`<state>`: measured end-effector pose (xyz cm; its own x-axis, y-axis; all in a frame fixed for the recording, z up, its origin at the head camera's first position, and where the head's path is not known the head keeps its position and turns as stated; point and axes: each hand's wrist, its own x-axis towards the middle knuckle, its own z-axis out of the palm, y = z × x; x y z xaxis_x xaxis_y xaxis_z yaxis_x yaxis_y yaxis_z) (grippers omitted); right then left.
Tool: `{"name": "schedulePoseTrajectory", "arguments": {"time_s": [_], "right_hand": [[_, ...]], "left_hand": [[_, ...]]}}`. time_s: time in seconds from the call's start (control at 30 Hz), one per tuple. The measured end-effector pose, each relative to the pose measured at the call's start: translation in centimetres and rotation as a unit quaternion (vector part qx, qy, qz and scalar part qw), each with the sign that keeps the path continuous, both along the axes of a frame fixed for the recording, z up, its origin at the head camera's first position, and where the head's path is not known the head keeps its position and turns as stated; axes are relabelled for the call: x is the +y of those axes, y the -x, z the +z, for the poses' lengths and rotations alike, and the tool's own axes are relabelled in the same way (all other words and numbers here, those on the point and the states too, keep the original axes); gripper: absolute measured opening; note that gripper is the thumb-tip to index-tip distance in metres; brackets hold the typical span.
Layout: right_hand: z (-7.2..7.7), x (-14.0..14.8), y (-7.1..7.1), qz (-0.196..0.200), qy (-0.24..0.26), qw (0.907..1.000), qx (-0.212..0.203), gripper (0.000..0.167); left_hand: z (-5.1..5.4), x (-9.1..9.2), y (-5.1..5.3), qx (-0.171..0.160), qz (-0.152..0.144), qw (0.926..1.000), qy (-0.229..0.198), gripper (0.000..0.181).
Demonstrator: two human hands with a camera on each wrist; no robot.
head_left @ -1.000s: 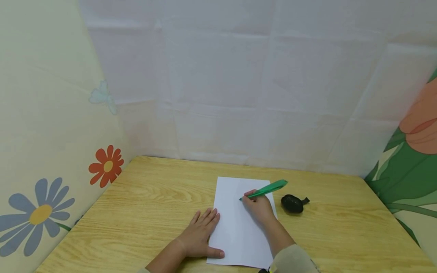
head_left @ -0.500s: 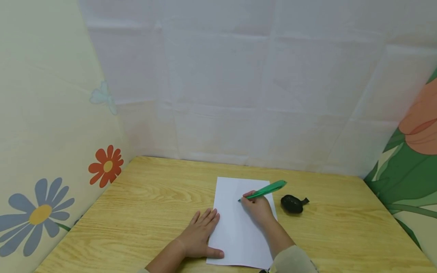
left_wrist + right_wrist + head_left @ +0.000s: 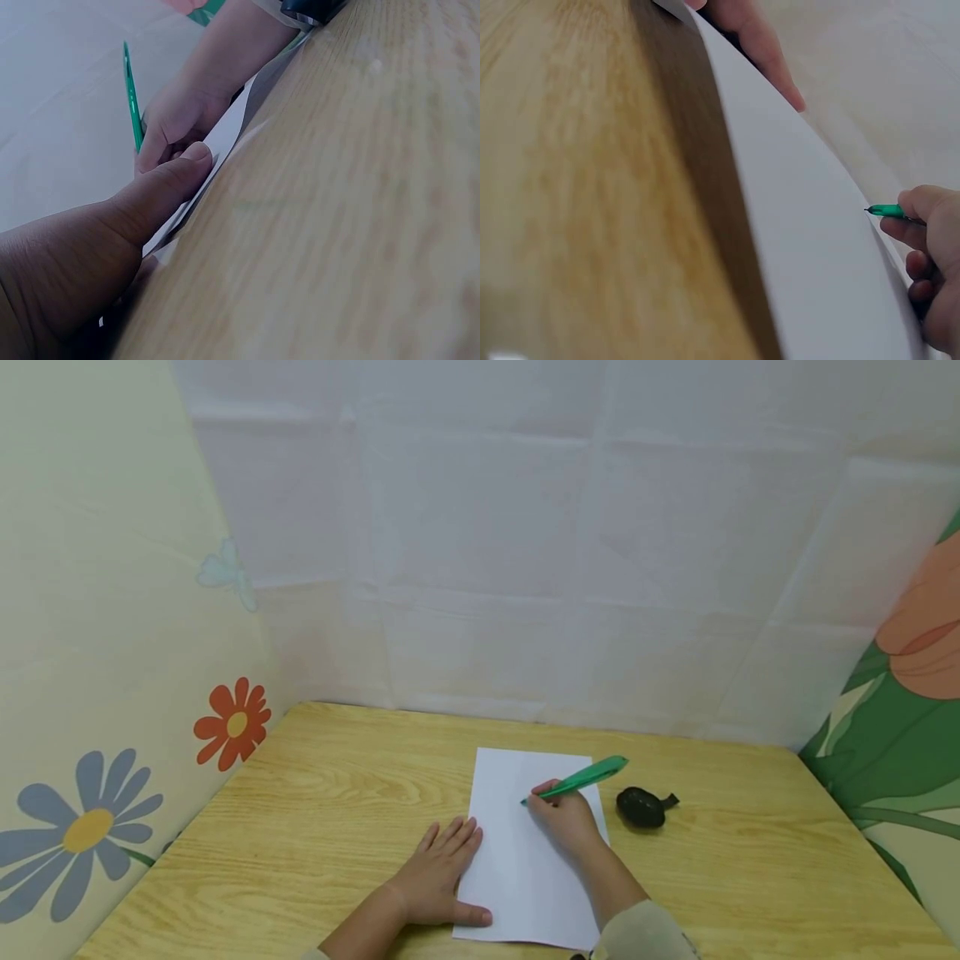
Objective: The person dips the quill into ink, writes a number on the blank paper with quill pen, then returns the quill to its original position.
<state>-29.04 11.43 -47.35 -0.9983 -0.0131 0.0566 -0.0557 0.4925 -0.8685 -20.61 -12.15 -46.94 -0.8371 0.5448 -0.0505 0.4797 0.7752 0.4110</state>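
Note:
A sheet of white paper lies on the wooden table, its near part curving up off the surface in the right wrist view. My left hand rests flat across its left edge, fingers spread and thumb on the near corner. Over the upper part of the sheet, my right hand pinches a green pen between thumb and fingers. The pen slants up to the right, and its tip is at the paper in the head view. Any marks on the sheet are too faint to see.
Right of the paper sits a small black rounded object with a short stub. The wooden table backs onto a creased white sheet. Flower-printed panels stand at both sides.
My right hand has shifted the pen tip slightly left and a little towards me over the paper. My left hand has stayed in place, and the black object has not moved.

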Motion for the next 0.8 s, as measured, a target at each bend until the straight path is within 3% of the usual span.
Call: {"name": "schedulePoseTrajectory", "arguments": {"time_s": [0.33,0.63,0.8], "right_hand": [[0.1,-0.1,-0.3,0.002,0.006,0.9999,-0.012,0.012],[0.2,-0.2,-0.7,0.008,0.003,0.9999,-0.010,0.013],[0.3,-0.3,-0.9,0.011,0.001,0.9999,-0.008,0.013]], "left_hand": [[-0.7,0.0,0.3,0.005,0.007,0.9998,0.015,0.115],[0.6,0.0,-0.1,-0.003,0.001,0.9999,0.013,0.112],[0.7,0.0,-0.2,-0.005,0.001,0.9999,0.014,0.111]]}}
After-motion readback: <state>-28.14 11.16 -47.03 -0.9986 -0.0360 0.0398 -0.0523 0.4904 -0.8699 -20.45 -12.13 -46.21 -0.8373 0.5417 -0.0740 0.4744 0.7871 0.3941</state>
